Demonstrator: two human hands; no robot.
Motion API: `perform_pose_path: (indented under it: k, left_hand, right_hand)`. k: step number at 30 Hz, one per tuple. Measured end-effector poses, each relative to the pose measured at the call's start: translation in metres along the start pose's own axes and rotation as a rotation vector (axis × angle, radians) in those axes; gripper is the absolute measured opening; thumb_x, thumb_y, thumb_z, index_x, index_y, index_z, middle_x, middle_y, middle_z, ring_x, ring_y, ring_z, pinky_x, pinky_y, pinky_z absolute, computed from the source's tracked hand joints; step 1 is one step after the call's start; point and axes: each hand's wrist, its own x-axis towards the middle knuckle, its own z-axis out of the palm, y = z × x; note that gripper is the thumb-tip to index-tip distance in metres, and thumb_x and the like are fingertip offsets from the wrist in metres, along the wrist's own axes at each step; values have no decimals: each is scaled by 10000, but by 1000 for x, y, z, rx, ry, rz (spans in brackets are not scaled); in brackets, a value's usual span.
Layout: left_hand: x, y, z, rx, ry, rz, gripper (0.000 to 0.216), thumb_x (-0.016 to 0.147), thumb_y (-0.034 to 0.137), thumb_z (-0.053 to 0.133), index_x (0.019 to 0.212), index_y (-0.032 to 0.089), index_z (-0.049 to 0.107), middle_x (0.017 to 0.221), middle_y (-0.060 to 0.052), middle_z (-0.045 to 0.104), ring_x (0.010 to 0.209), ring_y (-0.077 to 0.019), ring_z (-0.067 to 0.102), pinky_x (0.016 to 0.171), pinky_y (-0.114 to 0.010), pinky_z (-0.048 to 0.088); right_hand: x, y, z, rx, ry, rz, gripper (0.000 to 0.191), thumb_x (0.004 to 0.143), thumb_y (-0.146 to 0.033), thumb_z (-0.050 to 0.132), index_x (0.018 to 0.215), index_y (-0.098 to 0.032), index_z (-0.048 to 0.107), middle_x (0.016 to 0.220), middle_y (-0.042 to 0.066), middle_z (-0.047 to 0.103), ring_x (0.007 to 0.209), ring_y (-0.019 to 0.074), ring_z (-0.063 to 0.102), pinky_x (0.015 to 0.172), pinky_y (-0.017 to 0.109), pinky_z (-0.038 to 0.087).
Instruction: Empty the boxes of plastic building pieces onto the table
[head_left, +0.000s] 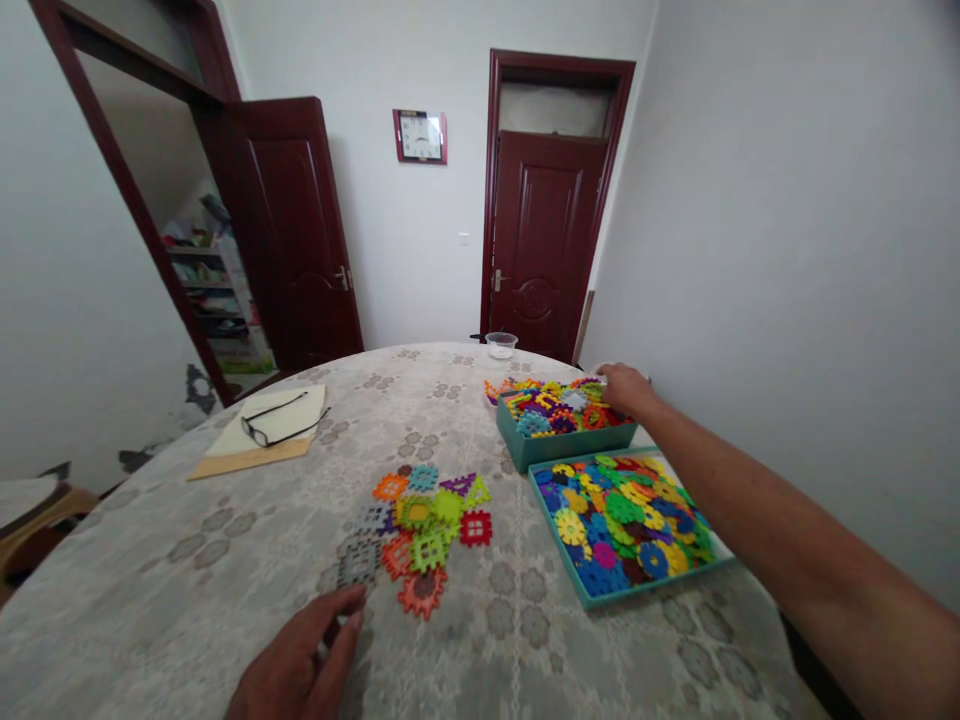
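My left hand (304, 655) rests on the near part of the table, its thumb and forefinger slightly apart and nothing held between them. Just beyond its fingertips lies a loose pile of plastic interlocking pieces (431, 512) in green, orange, purple, red, blue and grey. A grey square piece (360, 560) is nearest to that hand. My right hand (628, 390) reaches to the far right corner of a teal box (570, 443) filled with similar colourful pieces (559, 408). The fingers there point down among the pieces; their tips are hidden, so a grip cannot be made out.
Nearer me, a shallow teal tray (589, 603) holds many round notched discs, under my right forearm. Eyeglasses (281, 425) lie on paper sheets (225, 450) at the left. A clear plastic bowl (501, 346) stands at the far edge of the round table (255, 590).
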Motion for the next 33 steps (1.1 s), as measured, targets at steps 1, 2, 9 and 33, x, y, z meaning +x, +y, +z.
perform_pose_path:
  k: [1,2,9,33]
  left_hand:
    - [-1,4,-1,-3,8,4,364,928,514,542,1052,282,795,982,-16,821,809,-216,776,787,-302,651]
    - [-1,7,-2,-6,17,8,363,936,504,538,1058,272,789,990,-23,818,819,-216,772,805,-311,649]
    - [-7,10,0,108,93,113,303,956,300,540,1162,182,728,1151,-114,760,1110,-283,689,1050,-463,552]
    - [-9,37,-9,354,-336,103,173,943,238,603,1074,175,697,1185,-154,696,1136,-307,611,1015,-441,488]
  right_hand:
    - [-10,-4,-6,1,21,-5,432,880,-114,563,1279,-123,729,1226,204,735,1097,273,703,970,335,509]
    - [-21,-10,-11,8,47,-20,431,899,-124,536,1290,-115,719,1244,204,726,1125,274,692,1001,346,500]
    - [-143,-102,-41,407,201,-386,294,964,-278,518,1159,-202,724,1151,109,750,1033,263,706,980,403,529]
    - [-224,-211,52,581,-285,-363,454,825,-258,687,1272,-192,640,1221,116,647,1115,252,638,1032,359,475]
